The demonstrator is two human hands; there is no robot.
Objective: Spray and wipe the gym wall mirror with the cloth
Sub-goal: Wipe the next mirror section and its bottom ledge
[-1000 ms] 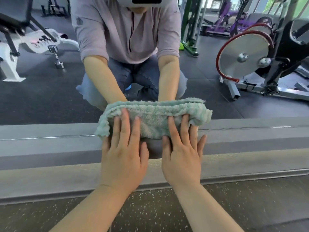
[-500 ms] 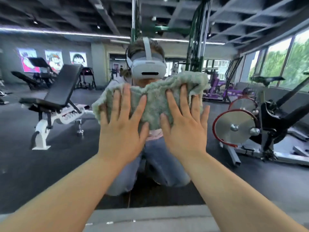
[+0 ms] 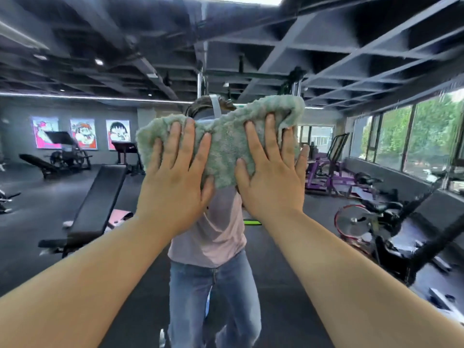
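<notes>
Mirror (image 3: 313, 285) across whole view, one, edges and corners out of frame, so placement only relative to visible glass. Reflected gym inside it: one reflected person (image 3: 213, 234) at centre, upper part hidden behind cloth; one incline bench (image 3: 100, 197) toward left of view; one flywheel bike (image 3: 359, 222) toward right; three posters (image 3: 82, 133) on far reflected wall. Cloth (image 3: 226, 146), one, pale green, fluffy, bunched rather than neatly folded, spread against glass in upper middle of visible mirror, top right corner flopped over. Two hands on it, side by side, apart, not touching each other. Left hand (image 3: 175, 187) flat on left half of cloth, fingers straight and fanned, thumb by lower cloth edge. Right hand (image 3: 273, 182) flat on right half, fingers likewise straight and splayed, little finger past cloth edge, seemingly on bare glass. No curl, no pinch: cloth held up by palm pressure against glass alone, probably for wide contact and even push over a big patch per stroke. Both arms stretched forward and up, likely for reach high on glass. Judged mid-wipe; spraying not checkable, no spray bottle in view, wetness on glass not discernible. Blur toward sides of view, small detail there unreadable.
</notes>
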